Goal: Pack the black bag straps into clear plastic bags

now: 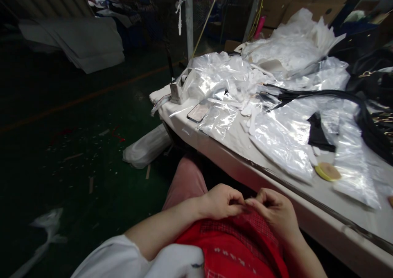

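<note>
Around the centre of the frame, a phone (198,112) lies near the edge of the table (211,149), so a dragged bag could probably tip it off. Right of it, those slick plastic bags (282,136) look likely to slide if bumped. Down at lower centre, the left hand (219,202) reaches in, forearm slanting up, fingertips pinched on the raised edge of the red apron (242,251). Just beside, the right hand (278,208) pinches it too, thumb pointing left. No telling if anything tiny's between the tips.

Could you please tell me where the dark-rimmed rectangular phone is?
In the head view, the phone lies near the left end of the white-covered table, between a grey metal block and a shiny clear plastic bag.
</note>
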The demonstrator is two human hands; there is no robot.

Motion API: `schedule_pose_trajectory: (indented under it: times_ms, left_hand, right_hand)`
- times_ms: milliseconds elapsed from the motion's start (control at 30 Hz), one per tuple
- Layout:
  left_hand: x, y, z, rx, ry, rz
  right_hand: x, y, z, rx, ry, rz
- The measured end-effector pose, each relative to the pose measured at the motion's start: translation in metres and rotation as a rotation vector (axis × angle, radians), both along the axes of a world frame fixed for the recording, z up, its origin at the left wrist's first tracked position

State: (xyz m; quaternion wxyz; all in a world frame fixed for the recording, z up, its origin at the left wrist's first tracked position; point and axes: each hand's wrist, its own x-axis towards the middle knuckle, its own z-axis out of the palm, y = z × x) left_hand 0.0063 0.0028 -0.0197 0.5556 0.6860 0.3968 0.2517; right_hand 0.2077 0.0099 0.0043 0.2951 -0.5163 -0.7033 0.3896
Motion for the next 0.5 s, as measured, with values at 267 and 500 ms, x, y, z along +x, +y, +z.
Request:
schedule_pose_trajectory:
  times_ms: [267,500]
  left_hand:
    - [-0.003,0.002,0.003,-0.045,-0.086,0.194]
    - [-0.006,0.001,0.009,-0.045,-0.077,0.155]
  right_hand:
    - [-0.002,-0.002,0.009,-0.152,0.054,0.088]
    - [-0.007,0.001,-0.003,-0.096,0.074,0.090]
